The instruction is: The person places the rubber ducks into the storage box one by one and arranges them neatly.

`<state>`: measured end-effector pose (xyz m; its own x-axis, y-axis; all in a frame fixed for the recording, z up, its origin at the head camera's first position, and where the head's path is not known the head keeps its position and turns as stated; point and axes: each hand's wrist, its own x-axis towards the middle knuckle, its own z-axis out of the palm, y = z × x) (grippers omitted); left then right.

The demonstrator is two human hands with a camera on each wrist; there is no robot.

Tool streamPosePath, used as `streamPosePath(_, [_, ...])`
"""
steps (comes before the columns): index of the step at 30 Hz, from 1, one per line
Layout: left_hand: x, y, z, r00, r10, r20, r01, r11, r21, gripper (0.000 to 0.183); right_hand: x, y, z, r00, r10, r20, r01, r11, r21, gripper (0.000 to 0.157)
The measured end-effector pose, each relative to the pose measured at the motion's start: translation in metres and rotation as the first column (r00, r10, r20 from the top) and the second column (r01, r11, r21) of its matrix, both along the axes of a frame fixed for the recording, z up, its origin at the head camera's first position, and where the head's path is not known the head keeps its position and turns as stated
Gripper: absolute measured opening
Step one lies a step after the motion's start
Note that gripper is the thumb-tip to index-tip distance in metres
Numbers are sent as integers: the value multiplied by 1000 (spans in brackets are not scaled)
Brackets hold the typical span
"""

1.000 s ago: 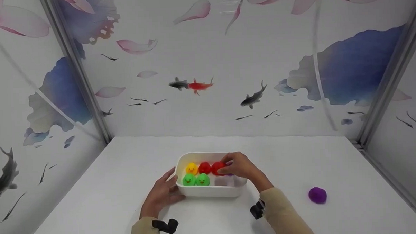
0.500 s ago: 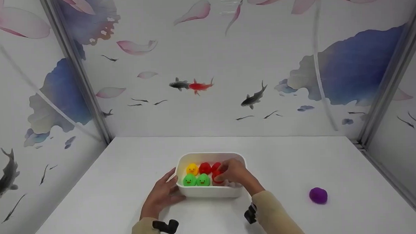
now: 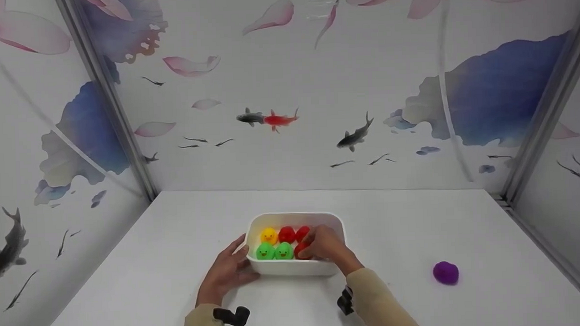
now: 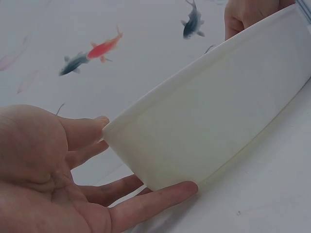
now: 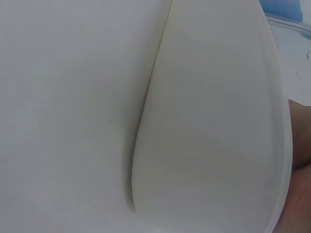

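Note:
A white plastic box (image 3: 293,267) stands on the table with small toy ducks inside. My left hand (image 3: 227,266) holds its left end, the thumb along the front wall and the fingers at the side; the left wrist view shows these fingers (image 4: 82,133) at the corner. Inside the box, my right hand (image 3: 327,246) pinches a red toy duck (image 3: 302,251) in the front row, partly hidden by the fingers. Two green ducks (image 3: 275,251) sit left of it. Behind them are a yellow duck (image 3: 269,236) and two more red ones (image 3: 286,234). The hand hides the box's right part.
A round purple toy (image 3: 446,273) lies on the white table (image 3: 176,234) to the right of the box. White panels (image 3: 295,167) printed with fish and petals stand around the table at the back and sides, with metal posts at the corners.
My right hand has moved from the back row toward the box's front, bringing a red duck to the right of the green ones. The left hand has stayed at the box.

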<state>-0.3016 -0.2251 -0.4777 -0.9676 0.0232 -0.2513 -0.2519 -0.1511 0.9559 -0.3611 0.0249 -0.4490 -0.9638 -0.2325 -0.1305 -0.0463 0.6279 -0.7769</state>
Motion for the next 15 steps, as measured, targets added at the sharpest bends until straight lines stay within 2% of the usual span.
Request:
streamPosePath(7, [1, 1, 0, 1000, 2, -10, -2, 1000, -12, 61, 1, 5, 7, 1000, -4, 15, 4, 1000, -8, 23])
streamPosePath(15, [-1, 2, -2, 1000, 27, -9, -27, 999, -44, 57, 6, 22, 29, 995, 33, -89, -32, 999, 11, 25])
